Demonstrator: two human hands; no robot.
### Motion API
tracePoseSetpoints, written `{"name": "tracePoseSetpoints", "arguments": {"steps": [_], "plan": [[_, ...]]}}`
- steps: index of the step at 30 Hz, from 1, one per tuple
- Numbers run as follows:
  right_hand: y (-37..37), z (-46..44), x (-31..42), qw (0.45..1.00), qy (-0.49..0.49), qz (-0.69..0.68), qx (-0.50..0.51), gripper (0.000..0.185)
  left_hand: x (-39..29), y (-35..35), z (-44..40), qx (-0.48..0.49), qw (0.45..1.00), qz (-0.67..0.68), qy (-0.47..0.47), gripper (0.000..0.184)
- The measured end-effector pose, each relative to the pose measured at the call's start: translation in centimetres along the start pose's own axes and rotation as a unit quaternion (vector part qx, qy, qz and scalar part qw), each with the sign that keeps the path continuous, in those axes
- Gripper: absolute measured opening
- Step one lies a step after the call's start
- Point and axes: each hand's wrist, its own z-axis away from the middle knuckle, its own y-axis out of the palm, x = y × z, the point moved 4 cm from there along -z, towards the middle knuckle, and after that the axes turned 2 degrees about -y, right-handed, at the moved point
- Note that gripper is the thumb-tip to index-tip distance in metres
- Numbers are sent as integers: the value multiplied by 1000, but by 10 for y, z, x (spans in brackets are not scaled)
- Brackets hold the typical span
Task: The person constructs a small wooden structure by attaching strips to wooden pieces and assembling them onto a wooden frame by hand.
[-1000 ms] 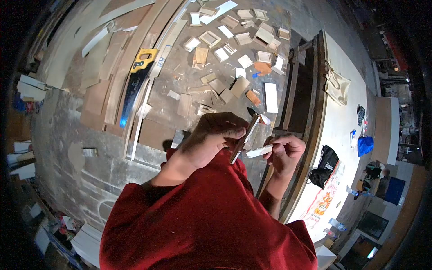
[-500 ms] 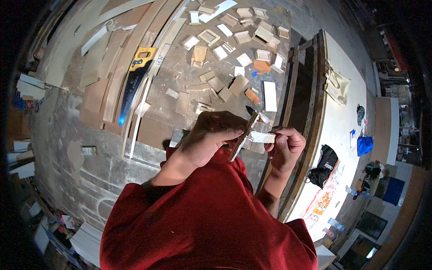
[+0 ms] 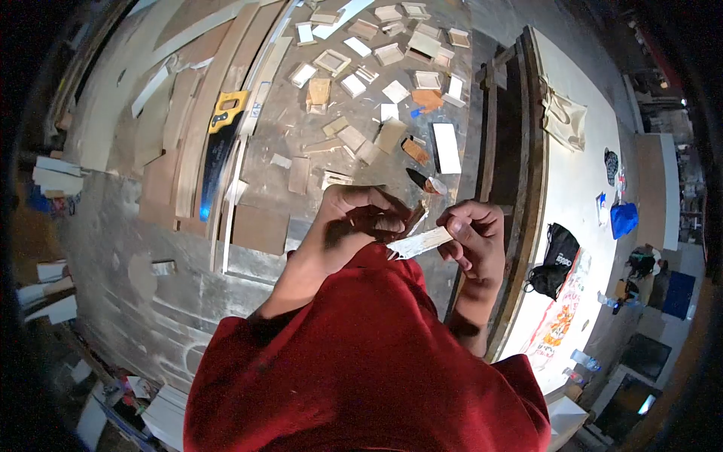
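My left hand (image 3: 354, 226) is closed on a small wooden piece (image 3: 416, 217), whose lower part is hidden behind a pale strip. Between the fingertips of my right hand (image 3: 476, 232) is that flat strip (image 3: 420, 242), whitish with a ragged left end. The strip crosses in front of the wooden piece; whether they touch is unclear. Past my hands, a dark pointed object (image 3: 416, 178) lies near the scattered wooden pieces.
A yellow-handled saw (image 3: 220, 143) lies on long boards at the left. Small wooden boxes and frames (image 3: 331, 62) are scattered ahead. On the right, a white-topped table (image 3: 595, 151) holds a cloth bag (image 3: 563, 120) and a black bag (image 3: 557, 260).
The pale strip has moved left and down across the wooden piece, and its ragged end now points left. The wooden piece has turned. The whole view has shifted slightly.
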Motion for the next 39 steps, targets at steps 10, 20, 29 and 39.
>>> {"name": "tracePoseSetpoints", "arguments": {"steps": [10,20,29,39], "plan": [[-43,5,26,999,47,-16,10,23,15,41,-24,20,999,30,34,11],[-94,2,47,996,81,-41,-4,22,37,79,-59,15,999,45,18,11],[-161,1,50,993,-89,-52,59,37,62,107,-86,-47,988,137,-52,12],[-176,-25,45,987,-106,-116,-31,41,85,131,-108,-50,988,141,-38,12]]}}
